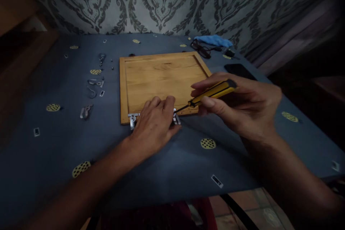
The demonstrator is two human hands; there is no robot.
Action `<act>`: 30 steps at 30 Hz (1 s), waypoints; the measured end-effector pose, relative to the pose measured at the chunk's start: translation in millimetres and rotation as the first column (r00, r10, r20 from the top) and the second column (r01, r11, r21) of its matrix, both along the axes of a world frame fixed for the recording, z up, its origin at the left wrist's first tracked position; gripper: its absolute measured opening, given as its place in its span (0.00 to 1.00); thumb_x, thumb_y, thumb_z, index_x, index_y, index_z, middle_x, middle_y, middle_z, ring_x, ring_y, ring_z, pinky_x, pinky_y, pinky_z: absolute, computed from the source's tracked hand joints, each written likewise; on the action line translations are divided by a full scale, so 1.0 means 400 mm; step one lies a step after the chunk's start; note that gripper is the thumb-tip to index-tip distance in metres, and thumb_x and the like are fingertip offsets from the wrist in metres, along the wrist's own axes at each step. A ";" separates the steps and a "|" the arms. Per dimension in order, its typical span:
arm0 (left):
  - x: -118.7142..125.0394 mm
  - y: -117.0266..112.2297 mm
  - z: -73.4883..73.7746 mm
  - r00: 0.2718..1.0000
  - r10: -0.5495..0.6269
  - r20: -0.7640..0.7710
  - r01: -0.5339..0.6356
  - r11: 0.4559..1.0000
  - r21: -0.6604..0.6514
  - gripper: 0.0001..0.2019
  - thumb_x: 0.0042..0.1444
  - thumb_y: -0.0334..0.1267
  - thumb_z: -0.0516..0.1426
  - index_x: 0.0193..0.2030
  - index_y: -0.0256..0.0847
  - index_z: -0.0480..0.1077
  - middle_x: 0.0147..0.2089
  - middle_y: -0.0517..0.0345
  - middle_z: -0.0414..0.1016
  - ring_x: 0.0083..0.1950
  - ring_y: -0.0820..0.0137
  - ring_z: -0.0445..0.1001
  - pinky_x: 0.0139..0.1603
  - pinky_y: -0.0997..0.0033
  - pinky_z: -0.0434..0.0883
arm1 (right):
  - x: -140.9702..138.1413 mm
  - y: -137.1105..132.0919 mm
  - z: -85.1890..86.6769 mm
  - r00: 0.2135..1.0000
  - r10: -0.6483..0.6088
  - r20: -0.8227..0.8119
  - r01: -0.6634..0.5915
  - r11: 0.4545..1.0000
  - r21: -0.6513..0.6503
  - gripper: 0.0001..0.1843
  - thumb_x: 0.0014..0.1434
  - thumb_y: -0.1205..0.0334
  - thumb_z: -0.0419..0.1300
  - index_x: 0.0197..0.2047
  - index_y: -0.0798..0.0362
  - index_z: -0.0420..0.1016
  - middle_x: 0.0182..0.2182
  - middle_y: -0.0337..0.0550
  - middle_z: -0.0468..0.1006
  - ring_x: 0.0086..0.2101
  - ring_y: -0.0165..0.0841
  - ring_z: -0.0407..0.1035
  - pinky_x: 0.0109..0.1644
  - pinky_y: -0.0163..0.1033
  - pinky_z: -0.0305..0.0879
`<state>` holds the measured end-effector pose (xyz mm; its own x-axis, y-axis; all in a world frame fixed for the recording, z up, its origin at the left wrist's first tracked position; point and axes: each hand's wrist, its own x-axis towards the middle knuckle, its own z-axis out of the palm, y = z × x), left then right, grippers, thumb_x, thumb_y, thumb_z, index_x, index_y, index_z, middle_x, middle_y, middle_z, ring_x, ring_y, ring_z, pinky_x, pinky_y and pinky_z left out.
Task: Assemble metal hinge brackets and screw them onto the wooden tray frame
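My right hand (pixel 242 107) grips a yellow and black screwdriver (pixel 214 92), its shaft slanting down to the left. The tip meets the right end of a shiny metal fitting (pixel 132 118) at the near edge of a framed wooden panel (pixel 161 82). Over the middle of that fitting lies my left hand (pixel 155 124), its fingers bent and pressing the fitting against the frame. The hand hides most of the fitting, so its full shape cannot be made out. The panel lies flat on the table.
Left of the panel are loose metal clips (pixel 86 111), a hook-shaped piece (pixel 91 92), another bracket (pixel 96 82) and small screws (pixel 101 59). Glasses (pixel 201 48), a blue cloth (pixel 214 40) and a dark phone-like slab (pixel 239 71) lie at the back right. A patterned wall (pixel 129 3) stands behind.
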<state>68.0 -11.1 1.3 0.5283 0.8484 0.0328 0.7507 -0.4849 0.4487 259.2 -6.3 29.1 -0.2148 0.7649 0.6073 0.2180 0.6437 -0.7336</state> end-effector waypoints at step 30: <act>-0.012 -0.007 -0.029 0.995 -0.046 0.083 0.036 0.992 0.120 0.20 0.62 0.35 0.67 0.55 0.39 0.65 0.50 0.48 0.79 0.54 0.51 0.74 0.55 0.50 0.74 | 0.016 0.025 -0.030 0.942 -0.248 -0.225 0.228 0.967 -0.111 0.06 0.60 0.53 0.75 0.37 0.44 0.87 0.29 0.38 0.81 0.20 0.28 0.72 0.17 0.35 0.68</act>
<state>63.2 -13.8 -10.2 0.5534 0.8137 0.1778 0.6906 -0.5676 0.4482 265.5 3.8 17.1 0.1216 0.8253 0.5514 0.1722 0.5296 -0.8306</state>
